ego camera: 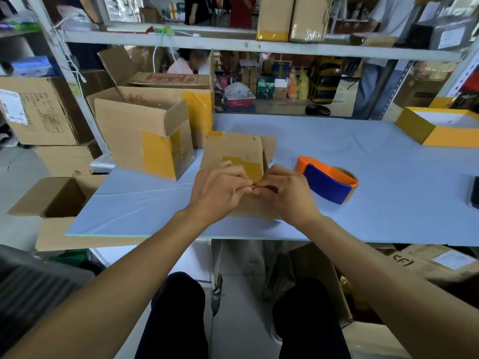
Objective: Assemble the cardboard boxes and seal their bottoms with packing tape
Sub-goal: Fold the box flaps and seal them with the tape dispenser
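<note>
Head view: both hands (left hand (216, 191), right hand (286, 193)) pinch box (233, 149) edge.

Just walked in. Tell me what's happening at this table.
A seated person is working on a small cardboard box on the blue table. Left hand and right hand meet at its near edge, pinching a strip of yellow tape. The orange-and-blue tape dispenser lies unused to the right.

Brown cardboard box (233, 149) with yellow tape patches; orange and blue tape dispenser (327, 179); pale blue desk (363, 156); yellow box (438, 126), white inside.
</note>
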`<state>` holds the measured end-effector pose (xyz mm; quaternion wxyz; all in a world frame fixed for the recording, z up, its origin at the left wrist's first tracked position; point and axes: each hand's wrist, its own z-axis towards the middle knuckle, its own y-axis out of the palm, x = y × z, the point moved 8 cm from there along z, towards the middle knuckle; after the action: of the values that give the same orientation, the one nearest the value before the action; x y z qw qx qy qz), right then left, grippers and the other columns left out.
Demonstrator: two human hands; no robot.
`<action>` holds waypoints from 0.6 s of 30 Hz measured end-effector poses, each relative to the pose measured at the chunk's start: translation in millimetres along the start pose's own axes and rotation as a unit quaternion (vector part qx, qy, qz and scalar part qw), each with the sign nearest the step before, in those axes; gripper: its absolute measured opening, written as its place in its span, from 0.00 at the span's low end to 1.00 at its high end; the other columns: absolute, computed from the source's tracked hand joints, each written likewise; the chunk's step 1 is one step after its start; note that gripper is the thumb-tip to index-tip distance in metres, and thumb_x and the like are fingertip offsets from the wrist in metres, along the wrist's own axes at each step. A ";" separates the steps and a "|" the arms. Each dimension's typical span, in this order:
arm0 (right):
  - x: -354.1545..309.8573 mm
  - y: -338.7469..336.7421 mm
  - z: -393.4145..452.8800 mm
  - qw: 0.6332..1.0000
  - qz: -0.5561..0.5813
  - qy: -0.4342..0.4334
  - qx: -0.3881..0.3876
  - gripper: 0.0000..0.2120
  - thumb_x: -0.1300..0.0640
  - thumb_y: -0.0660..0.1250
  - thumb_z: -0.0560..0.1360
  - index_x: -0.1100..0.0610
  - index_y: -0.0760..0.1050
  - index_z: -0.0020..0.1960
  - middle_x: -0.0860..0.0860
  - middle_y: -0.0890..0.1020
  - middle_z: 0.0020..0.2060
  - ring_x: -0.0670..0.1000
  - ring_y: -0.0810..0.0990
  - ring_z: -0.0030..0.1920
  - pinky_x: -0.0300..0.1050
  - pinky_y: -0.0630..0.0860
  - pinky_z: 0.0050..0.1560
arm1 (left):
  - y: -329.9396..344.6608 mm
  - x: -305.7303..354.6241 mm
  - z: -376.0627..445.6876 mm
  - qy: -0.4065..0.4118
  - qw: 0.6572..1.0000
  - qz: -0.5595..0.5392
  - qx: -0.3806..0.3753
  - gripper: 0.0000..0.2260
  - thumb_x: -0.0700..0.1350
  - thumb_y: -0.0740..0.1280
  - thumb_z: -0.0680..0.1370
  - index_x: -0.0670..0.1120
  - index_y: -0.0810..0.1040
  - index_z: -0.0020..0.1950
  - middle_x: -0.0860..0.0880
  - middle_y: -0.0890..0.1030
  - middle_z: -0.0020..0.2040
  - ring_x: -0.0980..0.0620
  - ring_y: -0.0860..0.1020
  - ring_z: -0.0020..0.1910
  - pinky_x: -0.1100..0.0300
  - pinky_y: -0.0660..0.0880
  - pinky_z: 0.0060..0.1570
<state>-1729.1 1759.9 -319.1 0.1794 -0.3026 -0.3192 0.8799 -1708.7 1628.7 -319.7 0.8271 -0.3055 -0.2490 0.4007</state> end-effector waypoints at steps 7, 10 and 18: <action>3.0 3.2 -0.2 1.000 -0.001 0.000 -0.019 0.06 0.56 0.74 0.72 0.58 0.83 0.45 0.49 0.80 0.42 0.48 0.79 0.41 0.43 0.76 0.41 | -3.3 -6.4 -1.2 -0.016 0.999 -0.026 -0.010 0.06 0.51 0.71 0.74 0.51 0.86 0.45 0.56 0.81 0.43 0.53 0.76 0.43 0.55 0.74 0.36; 3.2 6.2 -0.4 1.000 -0.003 0.013 -0.021 0.06 0.55 0.73 0.73 0.58 0.82 0.44 0.49 0.78 0.42 0.49 0.78 0.40 0.49 0.77 0.40 | -1.5 -4.4 2.0 -0.033 0.999 -0.041 -0.014 0.05 0.49 0.73 0.73 0.49 0.87 0.43 0.54 0.80 0.40 0.51 0.76 0.41 0.54 0.74 0.35; -1.4 10.5 4.0 0.999 -0.008 0.012 -0.042 0.06 0.60 0.73 0.73 0.61 0.80 0.40 0.52 0.77 0.41 0.52 0.76 0.38 0.53 0.76 0.38 | -11.9 -15.9 0.9 -0.024 0.999 -0.019 -0.013 0.08 0.52 0.72 0.72 0.50 0.88 0.44 0.56 0.82 0.41 0.53 0.73 0.41 0.55 0.72 0.38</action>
<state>-1731.9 1749.7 -323.1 0.1771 -0.3177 -0.3564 0.8606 -1712.0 1610.2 -313.4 0.8244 -0.3020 -0.2794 0.3888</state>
